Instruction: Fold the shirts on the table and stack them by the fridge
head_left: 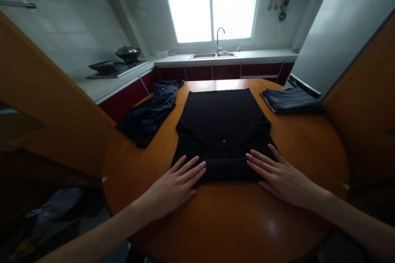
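A black shirt (222, 111) lies flat on the round wooden table (228, 222), its collar end toward me and its straight hem at the far side. Small buttons show on its front, and the sleeves are laid inward. My left hand (177, 183) rests on the near left corner of the shirt with fingers spread. On the near right corner lies my right hand (277, 172), flat, its fingers stretched over the cloth. Neither hand grips the fabric.
Crumpled dark clothes (154, 111) lie at the table's left edge. A folded dark garment stack (293, 100) sits at the right. Beyond are a counter with a sink (212, 55), a stove with a pan (103, 67) and a wok (127, 53), and a large pale panel (342, 28).
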Action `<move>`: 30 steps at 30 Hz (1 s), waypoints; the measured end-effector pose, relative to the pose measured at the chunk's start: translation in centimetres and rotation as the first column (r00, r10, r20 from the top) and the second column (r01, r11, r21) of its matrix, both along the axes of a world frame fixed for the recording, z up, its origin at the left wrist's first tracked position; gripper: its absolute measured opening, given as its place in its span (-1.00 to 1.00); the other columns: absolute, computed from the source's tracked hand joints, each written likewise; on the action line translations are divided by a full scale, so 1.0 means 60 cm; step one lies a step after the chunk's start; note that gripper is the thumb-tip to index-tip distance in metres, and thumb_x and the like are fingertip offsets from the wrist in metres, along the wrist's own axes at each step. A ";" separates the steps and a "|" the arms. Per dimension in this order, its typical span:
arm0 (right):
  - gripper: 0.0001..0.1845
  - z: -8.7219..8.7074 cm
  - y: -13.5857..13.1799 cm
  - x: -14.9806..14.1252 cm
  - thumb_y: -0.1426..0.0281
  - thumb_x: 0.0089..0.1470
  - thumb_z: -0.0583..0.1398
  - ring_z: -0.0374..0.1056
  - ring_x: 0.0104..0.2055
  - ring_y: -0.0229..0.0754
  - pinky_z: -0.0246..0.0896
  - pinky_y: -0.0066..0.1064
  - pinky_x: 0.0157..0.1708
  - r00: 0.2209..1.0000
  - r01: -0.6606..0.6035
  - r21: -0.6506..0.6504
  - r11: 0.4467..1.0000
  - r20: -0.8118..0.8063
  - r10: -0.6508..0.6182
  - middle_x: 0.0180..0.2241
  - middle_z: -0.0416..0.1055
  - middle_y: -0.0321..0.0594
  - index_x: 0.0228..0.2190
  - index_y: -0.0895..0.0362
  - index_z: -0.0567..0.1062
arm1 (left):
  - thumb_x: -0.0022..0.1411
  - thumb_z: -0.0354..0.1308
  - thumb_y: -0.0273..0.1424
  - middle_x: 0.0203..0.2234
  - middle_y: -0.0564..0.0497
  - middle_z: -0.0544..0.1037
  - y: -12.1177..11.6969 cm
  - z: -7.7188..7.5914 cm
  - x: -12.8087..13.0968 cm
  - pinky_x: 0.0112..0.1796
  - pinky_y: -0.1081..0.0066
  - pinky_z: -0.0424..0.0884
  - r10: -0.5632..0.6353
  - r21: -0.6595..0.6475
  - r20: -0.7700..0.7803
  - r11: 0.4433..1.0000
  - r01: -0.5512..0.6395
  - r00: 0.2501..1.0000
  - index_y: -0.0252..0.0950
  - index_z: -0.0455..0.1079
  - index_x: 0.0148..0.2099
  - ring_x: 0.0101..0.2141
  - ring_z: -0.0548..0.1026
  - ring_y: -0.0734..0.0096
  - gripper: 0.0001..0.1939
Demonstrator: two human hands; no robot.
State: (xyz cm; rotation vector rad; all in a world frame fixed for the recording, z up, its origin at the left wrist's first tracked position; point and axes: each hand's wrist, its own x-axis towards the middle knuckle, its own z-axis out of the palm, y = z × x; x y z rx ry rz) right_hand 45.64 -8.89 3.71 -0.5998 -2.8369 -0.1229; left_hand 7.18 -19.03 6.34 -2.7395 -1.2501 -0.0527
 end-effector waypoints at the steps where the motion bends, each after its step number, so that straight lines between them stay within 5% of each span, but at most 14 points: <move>1: -0.27 0.001 0.001 0.004 0.40 0.29 0.12 -0.09 0.43 0.06 -0.53 0.21 0.39 1.000 -0.003 -0.005 1.000 0.008 0.003 0.40 0.00 -0.13 0.39 0.06 0.00 | 0.45 0.03 -0.31 0.40 0.02 0.12 0.001 0.002 -0.004 0.37 0.01 -0.21 -0.001 -0.016 0.007 1.000 0.001 1.000 -0.14 -0.06 0.48 0.41 -0.09 0.12 -0.36; 6: -0.30 -0.001 0.004 0.025 0.35 0.32 0.11 -0.09 0.43 0.01 -0.28 0.09 0.40 0.999 -0.024 -0.093 0.995 0.021 0.026 0.41 -0.01 -0.17 0.39 0.00 0.02 | 0.44 0.03 -0.35 0.41 0.01 0.07 0.006 0.004 -0.017 0.36 0.06 -0.10 -0.010 -0.139 0.091 0.990 0.023 0.996 -0.13 -0.13 0.50 0.40 -0.05 0.15 -0.32; 13: -0.25 0.006 0.019 0.034 0.38 0.28 0.15 -0.08 0.43 -0.02 -0.25 0.06 0.40 0.996 -0.082 -0.208 0.975 0.009 0.086 0.39 0.04 -0.18 0.39 -0.01 0.01 | 0.42 0.06 -0.32 0.41 -0.01 0.07 0.017 0.005 -0.028 0.35 0.08 -0.02 -0.038 -0.211 0.131 0.975 0.065 0.991 -0.13 -0.11 0.49 0.39 0.00 0.14 -0.30; 23: -0.29 0.006 0.031 0.048 0.40 0.25 0.19 0.08 0.37 -0.06 -0.11 -0.05 0.39 0.981 -0.190 -0.141 0.972 -0.059 0.184 0.32 0.21 -0.16 0.36 0.02 0.13 | 0.27 0.07 -0.54 0.39 0.00 0.13 0.031 0.030 -0.027 0.37 0.16 -0.08 -0.118 -0.186 0.030 0.975 0.121 0.993 -0.17 -0.10 0.49 0.38 0.04 0.20 -0.19; 30: -0.28 0.010 0.031 0.042 0.56 0.22 0.12 0.10 0.36 -0.09 -0.10 -0.05 0.39 0.978 -0.204 -0.105 0.973 -0.064 0.198 0.30 0.24 -0.17 0.36 0.06 0.13 | 0.23 -0.11 -0.74 0.41 0.05 0.08 0.026 0.031 -0.021 0.35 0.23 -0.03 -0.081 -0.183 -0.022 0.980 0.075 0.996 -0.15 -0.24 0.51 0.39 0.01 0.34 -0.11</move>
